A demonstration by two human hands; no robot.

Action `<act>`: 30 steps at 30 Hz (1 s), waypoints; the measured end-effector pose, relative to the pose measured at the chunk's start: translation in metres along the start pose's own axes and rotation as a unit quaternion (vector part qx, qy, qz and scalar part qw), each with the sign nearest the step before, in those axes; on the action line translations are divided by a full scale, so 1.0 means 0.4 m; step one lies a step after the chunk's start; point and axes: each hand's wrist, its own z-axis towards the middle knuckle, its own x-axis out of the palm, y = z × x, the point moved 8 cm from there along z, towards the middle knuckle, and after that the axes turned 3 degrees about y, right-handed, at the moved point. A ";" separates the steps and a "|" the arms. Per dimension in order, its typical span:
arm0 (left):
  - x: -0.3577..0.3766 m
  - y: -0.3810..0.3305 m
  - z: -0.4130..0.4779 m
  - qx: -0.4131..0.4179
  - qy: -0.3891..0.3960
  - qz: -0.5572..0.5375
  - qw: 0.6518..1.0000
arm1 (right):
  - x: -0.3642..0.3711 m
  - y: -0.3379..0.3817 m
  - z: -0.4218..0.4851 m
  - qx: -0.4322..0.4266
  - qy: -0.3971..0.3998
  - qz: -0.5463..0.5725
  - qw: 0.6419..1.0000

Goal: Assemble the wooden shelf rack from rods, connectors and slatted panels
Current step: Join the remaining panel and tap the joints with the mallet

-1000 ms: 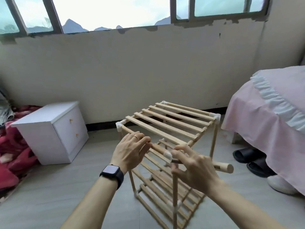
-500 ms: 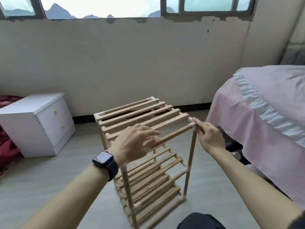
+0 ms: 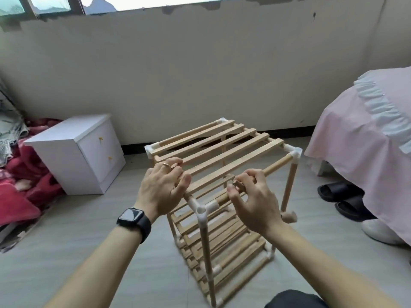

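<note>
The wooden rack (image 3: 206, 241) stands on the floor (image 3: 89, 252) in the middle of the frame, with its top panel (image 3: 222, 147) of slats already on. The left hand (image 3: 162, 187) grips the left edge of this panel, fingers bent over it. The right hand (image 3: 253, 203) is curled around the front rod (image 3: 275, 166), just beside the white corner connector (image 3: 201, 207). A white cabinet (image 3: 73, 152) stands at the left and a bed (image 3: 360, 130) at the right.

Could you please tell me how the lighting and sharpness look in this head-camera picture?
Head view: soft, even daylight, no hard shadows; the window is blown out white; wide-angle distortion bows the wall top; the lower shelves of the rack look slightly blurred.
</note>
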 end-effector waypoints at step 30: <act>0.130 -0.204 0.095 -0.015 -0.103 0.136 0.985 | -0.355 -0.149 -0.143 0.214 -0.045 0.195 0.956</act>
